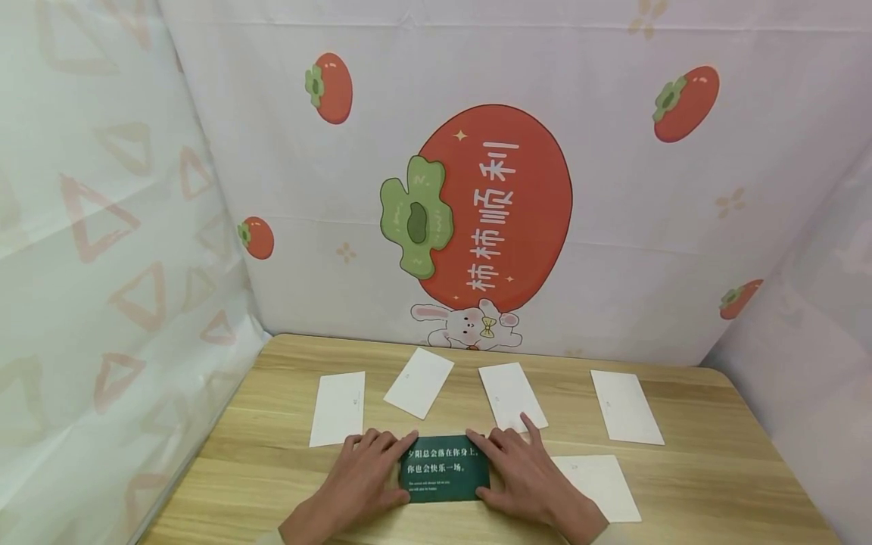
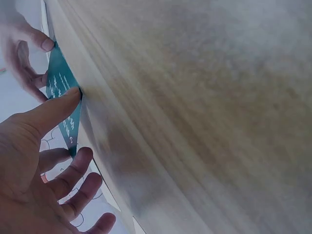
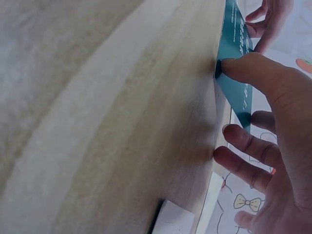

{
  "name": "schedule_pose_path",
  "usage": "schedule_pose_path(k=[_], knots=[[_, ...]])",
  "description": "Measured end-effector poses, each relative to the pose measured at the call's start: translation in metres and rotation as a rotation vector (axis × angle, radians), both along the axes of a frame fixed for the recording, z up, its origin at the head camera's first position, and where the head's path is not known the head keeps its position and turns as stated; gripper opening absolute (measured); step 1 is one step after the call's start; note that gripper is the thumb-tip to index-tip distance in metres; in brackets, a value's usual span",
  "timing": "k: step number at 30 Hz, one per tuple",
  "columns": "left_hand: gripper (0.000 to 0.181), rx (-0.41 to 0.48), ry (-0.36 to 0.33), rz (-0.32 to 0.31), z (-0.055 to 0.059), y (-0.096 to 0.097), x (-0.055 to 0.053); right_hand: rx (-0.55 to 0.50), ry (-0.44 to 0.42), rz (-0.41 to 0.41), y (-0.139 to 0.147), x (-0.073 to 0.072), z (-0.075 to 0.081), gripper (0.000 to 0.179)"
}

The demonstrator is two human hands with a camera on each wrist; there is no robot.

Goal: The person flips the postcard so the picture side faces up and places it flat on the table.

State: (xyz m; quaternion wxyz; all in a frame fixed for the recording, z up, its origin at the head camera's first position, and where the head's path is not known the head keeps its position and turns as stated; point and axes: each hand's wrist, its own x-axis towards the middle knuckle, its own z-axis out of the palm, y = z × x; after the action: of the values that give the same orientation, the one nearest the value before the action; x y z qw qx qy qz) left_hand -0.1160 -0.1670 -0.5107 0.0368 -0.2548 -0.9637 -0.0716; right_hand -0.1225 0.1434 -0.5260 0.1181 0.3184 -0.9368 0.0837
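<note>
A dark green card (image 1: 446, 484) with white Chinese lettering and smaller English lines is between the two hands, text facing up. My left hand (image 1: 368, 473) pinches its left side, thumb at the near corner and index finger at the far corner. On the opposite side my right hand (image 1: 527, 473) holds the card the same way, its little finger stretched out over a white card (image 1: 511, 390). In the left wrist view the thumb (image 2: 58, 108) lies on the green card's corner. The right wrist view has the other thumb (image 3: 243, 68) at a corner too.
On the wooden table (image 1: 232, 462) lie more white cards: one at far left (image 1: 338, 409), a tilted one (image 1: 418, 382), one at right (image 1: 627, 406). Another white card (image 1: 602, 488) is partly under the right forearm. A persimmon-print curtain (image 1: 613, 189) hangs behind.
</note>
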Motion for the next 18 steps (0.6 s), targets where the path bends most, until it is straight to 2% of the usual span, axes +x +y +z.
schedule_pose_path(k=[6, 18], knots=[[0.088, 0.005, -0.071, -0.002, 0.0005, 0.0000, -0.0051, 0.018, -0.032, -0.016, -0.0005, 0.0022, 0.0007, 0.080], [0.082, -0.007, -0.114, -0.028, 0.0043, -0.0004, -0.0100, 0.029, -0.062, -0.029, -0.0026, 0.0037, 0.0006, 0.072]])
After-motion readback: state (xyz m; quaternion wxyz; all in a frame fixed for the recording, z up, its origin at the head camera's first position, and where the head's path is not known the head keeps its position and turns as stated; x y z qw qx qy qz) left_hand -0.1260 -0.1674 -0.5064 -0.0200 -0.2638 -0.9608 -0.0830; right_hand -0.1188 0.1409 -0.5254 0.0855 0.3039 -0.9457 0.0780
